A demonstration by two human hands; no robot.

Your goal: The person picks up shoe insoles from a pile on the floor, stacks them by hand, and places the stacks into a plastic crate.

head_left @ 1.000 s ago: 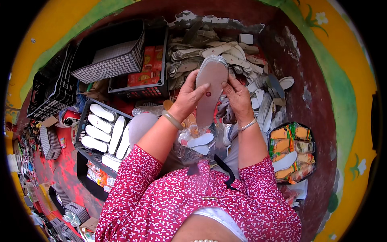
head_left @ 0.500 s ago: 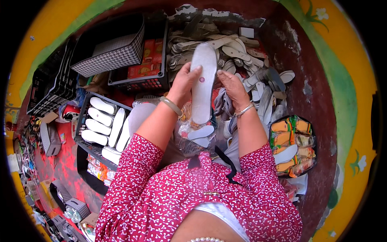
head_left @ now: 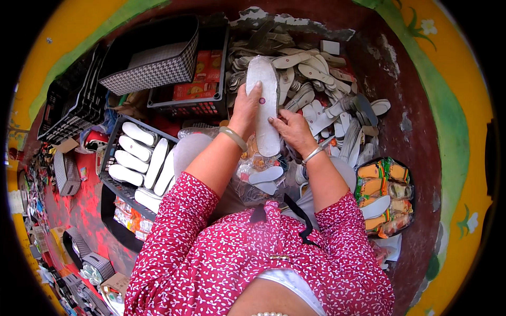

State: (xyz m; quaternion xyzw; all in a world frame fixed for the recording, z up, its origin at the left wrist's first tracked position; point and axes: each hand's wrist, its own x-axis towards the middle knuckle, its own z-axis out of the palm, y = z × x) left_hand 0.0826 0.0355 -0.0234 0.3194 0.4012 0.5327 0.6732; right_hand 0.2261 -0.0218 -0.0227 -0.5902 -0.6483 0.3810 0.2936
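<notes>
A long whitish shoe insole [head_left: 263, 124] with a small round reddish mark stands lengthwise before me, its toe end pointing away. My left hand [head_left: 246, 111] grips its left edge, thumb laid across the upper face and fingers behind. On the lower right edge, my right hand [head_left: 297, 132] pinches the insole with thumb and fingers. Below it, clear plastic and a smaller white insole [head_left: 266, 175] lie on my lap. A heap of loose grey-white insoles [head_left: 316, 71] rises beyond my hands.
At the left, a dark crate [head_left: 118, 185] holds several white insoles. Behind it are a houndstooth bin [head_left: 158, 75] and a black crate [head_left: 184, 104] with red boxes. A black container [head_left: 412, 210] of orange packs stands at the right, near the dark red wall [head_left: 416, 142].
The right hand has moved inward and lower, its thumb now on the insole's edge. My left thumb lies further across the face. The insole has tilted slightly.
</notes>
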